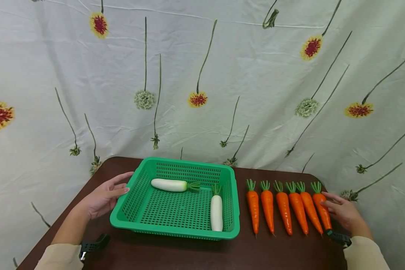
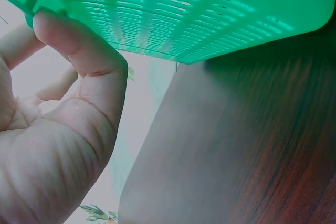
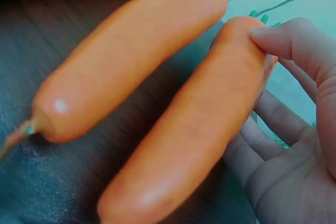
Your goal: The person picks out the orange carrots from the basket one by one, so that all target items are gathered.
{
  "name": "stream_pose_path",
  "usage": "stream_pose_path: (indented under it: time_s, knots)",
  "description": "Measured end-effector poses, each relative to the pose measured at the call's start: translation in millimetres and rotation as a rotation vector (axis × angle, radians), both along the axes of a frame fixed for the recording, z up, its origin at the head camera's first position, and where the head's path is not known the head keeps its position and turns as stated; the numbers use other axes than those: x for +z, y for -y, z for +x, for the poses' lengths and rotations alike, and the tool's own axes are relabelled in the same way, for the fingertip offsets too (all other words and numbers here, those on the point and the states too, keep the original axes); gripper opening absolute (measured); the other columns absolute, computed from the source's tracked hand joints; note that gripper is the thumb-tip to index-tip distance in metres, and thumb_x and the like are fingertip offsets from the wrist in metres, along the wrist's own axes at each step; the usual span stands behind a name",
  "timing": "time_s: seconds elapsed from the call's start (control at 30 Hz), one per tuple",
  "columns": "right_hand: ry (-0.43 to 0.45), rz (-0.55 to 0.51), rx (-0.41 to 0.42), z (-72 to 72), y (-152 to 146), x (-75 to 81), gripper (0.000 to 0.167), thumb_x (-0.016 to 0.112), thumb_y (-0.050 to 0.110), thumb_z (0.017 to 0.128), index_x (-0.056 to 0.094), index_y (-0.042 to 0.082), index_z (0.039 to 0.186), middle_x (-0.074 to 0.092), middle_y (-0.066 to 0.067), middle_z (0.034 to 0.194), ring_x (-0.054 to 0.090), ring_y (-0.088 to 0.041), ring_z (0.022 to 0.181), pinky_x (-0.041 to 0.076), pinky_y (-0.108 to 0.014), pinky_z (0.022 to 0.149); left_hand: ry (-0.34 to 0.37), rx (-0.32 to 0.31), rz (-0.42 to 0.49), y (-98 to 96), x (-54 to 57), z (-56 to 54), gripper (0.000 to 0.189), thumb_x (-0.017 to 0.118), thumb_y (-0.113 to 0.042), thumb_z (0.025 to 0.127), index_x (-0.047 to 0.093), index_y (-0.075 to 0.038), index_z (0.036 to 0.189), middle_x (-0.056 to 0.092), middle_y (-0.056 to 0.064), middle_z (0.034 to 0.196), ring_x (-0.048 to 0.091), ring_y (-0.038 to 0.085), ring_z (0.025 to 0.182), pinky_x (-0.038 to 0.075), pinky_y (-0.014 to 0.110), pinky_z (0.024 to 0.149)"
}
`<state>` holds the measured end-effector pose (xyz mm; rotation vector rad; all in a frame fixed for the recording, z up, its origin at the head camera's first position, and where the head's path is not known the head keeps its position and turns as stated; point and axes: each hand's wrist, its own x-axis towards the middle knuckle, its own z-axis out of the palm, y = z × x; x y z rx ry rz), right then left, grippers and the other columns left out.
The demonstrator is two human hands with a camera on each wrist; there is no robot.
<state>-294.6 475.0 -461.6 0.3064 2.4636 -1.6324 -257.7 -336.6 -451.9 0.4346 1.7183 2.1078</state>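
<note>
A green plastic basket (image 1: pixel 175 230) stands on the dark table with two white radishes inside: one radish (image 1: pixel 170 185) lies crosswise at the back, another radish (image 1: pixel 216 213) lengthwise at the right. At the basket's left rim, my left hand (image 1: pixel 104 197) touches the edge with thumb and forefinger spread apart; the left wrist view shows the thumb (image 2: pixel 79 40) against the rim. Far right, my right hand (image 1: pixel 345 213) pinches the top of the outermost carrot (image 1: pixel 322 210). In the right wrist view its thumb (image 3: pixel 283 38) lies on that carrot, with the other fingers partly hidden behind it.
Several more orange carrots with green tops, such as the leftmost carrot (image 1: pixel 253 208), lie in a row between basket and right hand. Behind the dark wooden table (image 1: pixel 222 255) hangs a white flower-printed cloth (image 1: pixel 189 56).
</note>
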Motion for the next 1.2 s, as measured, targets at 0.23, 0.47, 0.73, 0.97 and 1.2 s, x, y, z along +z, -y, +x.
stream_pose_path:
  time_s: [0.23,0.47,0.73,0.97,1.2]
  knots:
    - [0.005,0.038,0.027,-3.7,-2.3,-2.5,0.071,0.069,0.033,0.099,0.04,0.004,0.157,0.062,0.014,0.115,0.066,0.006,0.091,0.061,-0.026,0.086,0.001,0.004,-0.008,-0.2,0.0,-0.1,0.069,0.044,-0.004,0.109,0.004,-0.012,0.164,0.069,0.0,0.133,0.073,0.023,0.114,0.06,0.048,0.093]
    - [-0.009,0.123,0.069,-4.5,0.3,-1.4,0.075,0.067,0.032,0.101,0.034,-0.007,0.155,0.063,-0.016,0.134,0.064,0.006,0.093,0.062,-0.03,0.088,0.008,-0.003,0.005,-0.3,1.6,2.1,0.07,0.044,-0.004,0.109,0.001,-0.011,0.164,0.068,0.0,0.133,0.073,0.024,0.114,0.06,0.048,0.094]
    - [0.014,0.146,0.066,-7.6,1.6,1.9,0.076,0.067,0.034,0.1,0.034,-0.009,0.154,0.053,-0.03,0.145,0.066,0.0,0.098,0.062,-0.038,0.093,0.008,-0.007,0.017,-0.5,1.9,1.9,0.069,0.043,-0.003,0.109,0.003,-0.011,0.164,0.068,0.001,0.134,0.072,0.025,0.115,0.059,0.049,0.094]
    - [0.007,0.16,0.064,-9.4,2.3,0.5,0.081,0.069,0.034,0.099,0.03,-0.009,0.155,0.049,-0.033,0.148,0.062,0.007,0.095,0.062,-0.033,0.091,0.009,0.007,0.015,-1.2,2.2,1.6,0.07,0.044,-0.003,0.109,0.002,-0.011,0.164,0.069,0.0,0.133,0.073,0.024,0.115,0.06,0.048,0.093]
    - [0.009,0.148,0.062,-8.6,3.1,-0.9,0.082,0.069,0.036,0.099,0.029,-0.009,0.156,0.053,-0.027,0.146,0.058,0.013,0.092,0.061,-0.03,0.091,0.008,0.005,0.01,-1.1,1.6,0.8,0.071,0.044,-0.003,0.109,0.0,-0.01,0.164,0.069,0.0,0.133,0.072,0.024,0.115,0.059,0.049,0.094]
